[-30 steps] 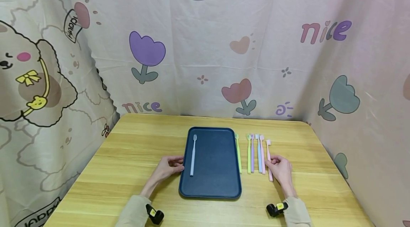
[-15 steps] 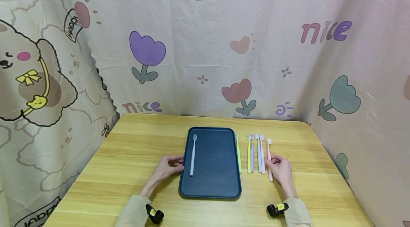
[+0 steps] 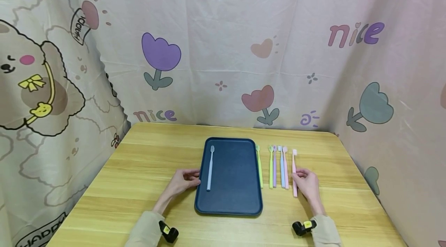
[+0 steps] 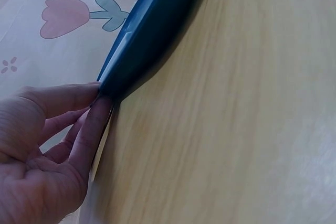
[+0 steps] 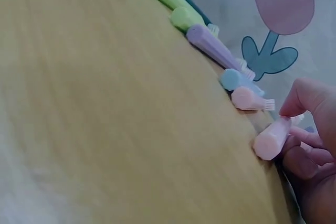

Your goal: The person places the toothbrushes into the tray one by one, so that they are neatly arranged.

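Observation:
A dark blue tray (image 3: pixel 233 200) lies on the table with one light blue toothbrush (image 3: pixel 210 169) along its left side. My left hand (image 3: pixel 182 182) holds the tray's left rim between thumb and fingers, as the left wrist view also shows. To the right of the tray, my right hand (image 3: pixel 308 186) pinches a pink toothbrush (image 3: pixel 294 192) at its handle. Beside it lie another pink toothbrush (image 3: pixel 286 169), a blue toothbrush (image 3: pixel 282 171), a purple toothbrush (image 3: pixel 274 169) and a green toothbrush (image 3: pixel 271 169). A second green toothbrush (image 3: pixel 259 169) lies against the tray's right edge.
The wooden table (image 3: pixel 150 154) carries the tray and the brushes. A printed curtain (image 3: pixel 209 45) hangs behind the table and on both sides. Wrist cameras sit on both sleeves.
My right hand has shifted the pink toothbrush slightly to the right, away from the other brushes, and its head has swung right, so it stands straighter. The left hand and tray stay put.

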`<state>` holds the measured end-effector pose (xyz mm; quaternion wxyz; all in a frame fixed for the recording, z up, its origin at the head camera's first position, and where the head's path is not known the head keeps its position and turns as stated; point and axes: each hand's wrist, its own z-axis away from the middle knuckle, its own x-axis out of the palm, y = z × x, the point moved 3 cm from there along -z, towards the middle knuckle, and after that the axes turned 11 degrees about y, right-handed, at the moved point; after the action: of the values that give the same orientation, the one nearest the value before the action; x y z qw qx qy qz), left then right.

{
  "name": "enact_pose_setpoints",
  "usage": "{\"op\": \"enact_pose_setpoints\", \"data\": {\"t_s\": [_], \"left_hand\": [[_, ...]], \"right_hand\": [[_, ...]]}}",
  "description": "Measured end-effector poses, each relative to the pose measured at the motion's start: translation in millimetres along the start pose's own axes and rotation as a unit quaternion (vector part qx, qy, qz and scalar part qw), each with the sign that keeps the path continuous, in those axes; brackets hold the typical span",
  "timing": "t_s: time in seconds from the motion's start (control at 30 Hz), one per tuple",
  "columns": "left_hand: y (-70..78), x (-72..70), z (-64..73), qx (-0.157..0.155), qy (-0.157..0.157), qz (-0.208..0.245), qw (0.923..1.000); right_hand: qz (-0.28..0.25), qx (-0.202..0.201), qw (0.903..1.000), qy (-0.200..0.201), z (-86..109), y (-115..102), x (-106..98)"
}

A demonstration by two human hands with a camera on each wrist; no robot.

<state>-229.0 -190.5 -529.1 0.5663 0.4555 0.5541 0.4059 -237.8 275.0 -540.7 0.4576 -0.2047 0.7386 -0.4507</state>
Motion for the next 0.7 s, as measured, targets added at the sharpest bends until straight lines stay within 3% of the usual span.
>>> {"op": "enact_pose_setpoints", "data": {"t_s": [0.17,0.4,0.7], "left_hand": [[0.7,0.5,0.3,0.002,-0.004,0.006,1.0],[1.1,0.4,0.4,0.002,-0.006,0.01,0.9999],[1.5,0.3,0.9,0.002,-0.005,0.008,1.0]], "right_hand": [[-0.049,0.048,0.9971,-0.034,0.7,-1.6,-2.0],[-0.131,0.109,0.9814,-0.088,4.7,-9.3,-5.3],[-0.159,0.116,0.9717,-0.131,7.8,-22.0,-8.1]]}}
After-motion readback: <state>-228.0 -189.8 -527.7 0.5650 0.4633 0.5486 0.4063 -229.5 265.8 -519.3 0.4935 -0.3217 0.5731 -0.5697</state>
